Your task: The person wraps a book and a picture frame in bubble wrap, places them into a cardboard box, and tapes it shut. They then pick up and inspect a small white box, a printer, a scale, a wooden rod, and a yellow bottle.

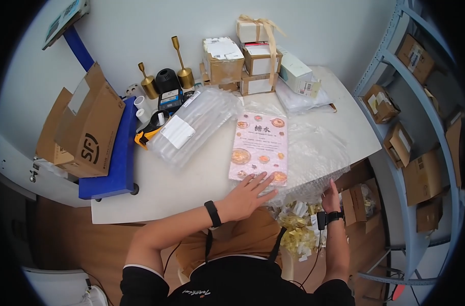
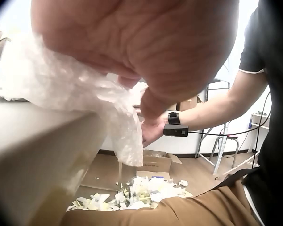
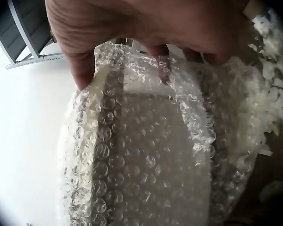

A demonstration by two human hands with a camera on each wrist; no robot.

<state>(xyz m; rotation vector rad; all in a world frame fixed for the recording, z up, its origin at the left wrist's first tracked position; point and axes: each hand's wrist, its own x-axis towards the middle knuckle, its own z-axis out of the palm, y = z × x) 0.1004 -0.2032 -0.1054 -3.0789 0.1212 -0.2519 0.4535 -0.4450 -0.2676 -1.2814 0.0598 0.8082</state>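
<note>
A pink printed booklet (image 1: 259, 148) with Chinese text and food pictures lies on bubble wrap (image 1: 319, 148) at the table's front edge. My left hand (image 1: 246, 196) rests with spread fingers on the booklet's lower end; its palm (image 2: 137, 42) fills the top of the left wrist view above the wrap (image 2: 70, 89). Off the table's right front, my right hand (image 1: 331, 199) grips the wrap's edge. The right wrist view has this hand (image 3: 146, 28) over the bubble wrap (image 3: 151, 155), thumb at one side and some fingertips behind the plastic.
A clear plastic-wrapped package (image 1: 184, 125) lies left of the booklet. Small boxes (image 1: 224, 64), brass candlesticks (image 1: 185, 76) and a tape dispenser (image 1: 150, 130) stand behind. A large carton (image 1: 87, 132) is at left, shelving (image 1: 421, 92) at right, and yellow-white scraps (image 1: 296, 229) below the table.
</note>
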